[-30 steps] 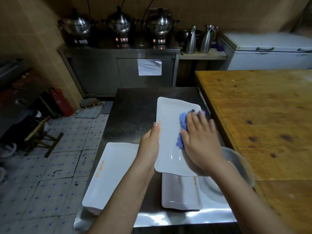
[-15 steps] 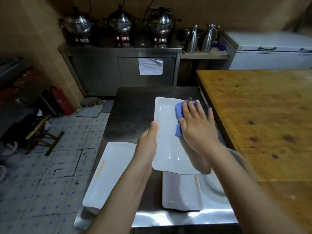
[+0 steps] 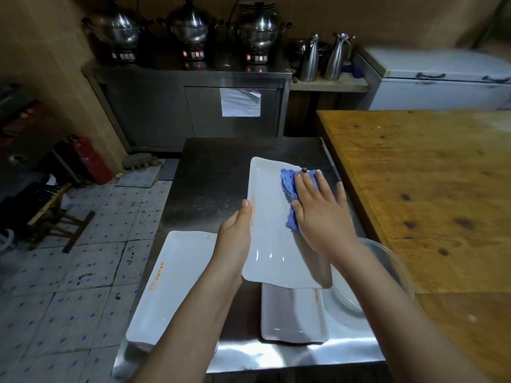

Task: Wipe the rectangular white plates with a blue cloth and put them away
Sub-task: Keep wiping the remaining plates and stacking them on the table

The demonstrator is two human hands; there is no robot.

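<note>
- Head view: the left hand (image 3: 235,236) gripped the plate (image 3: 272,225) by its left long edge, thumb lying along the rim, the other fingers hidden underneath; the plate was held up over the steel table (image 3: 210,175).
- The right hand (image 3: 322,214) lay flat with its fingers straight and spread, pressing the cloth (image 3: 289,183) onto the far right part of the plate; the blue cloth bunched out on the thumb side and past the fingertips.
- A second plate (image 3: 290,316) lay on the table between the forearms, its far end covered by the held plate; orange print ran along its right rim.
- A third plate (image 3: 177,275) lay left of the left forearm, with orange print near its left rim.
- A clear bowl (image 3: 387,261) sat just right of the right forearm, beside the wooden top (image 3: 428,175).
</note>
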